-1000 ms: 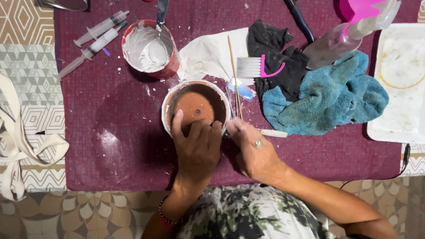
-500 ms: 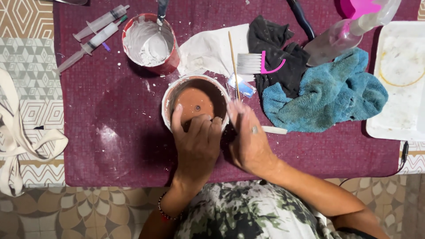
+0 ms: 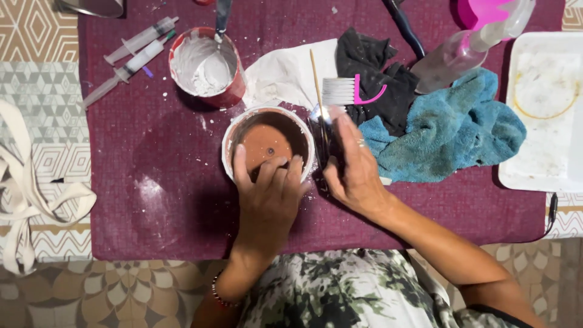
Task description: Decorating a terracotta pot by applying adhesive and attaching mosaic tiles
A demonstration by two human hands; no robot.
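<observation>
At the centre of the frame the left hand [image 3: 267, 194] grips the near rim of a terracotta pot [image 3: 268, 144], fingers hooked inside. Just right, the right hand [image 3: 351, 167] pinches a dark brush [image 3: 322, 130] beside the pot.

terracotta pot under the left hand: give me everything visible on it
The terracotta pot is small, round and upright, seen from straight above. Its inside is bare reddish-brown clay with one drain hole in the middle of the floor. The rim and what shows of the outer wall are coated white, unevenly. It stands on the maroon mat, just below the red cup of white paste. The left hand grips its near side, fingers hooked over the rim into the pot. The right hand is close beside it; contact cannot be told.
</observation>
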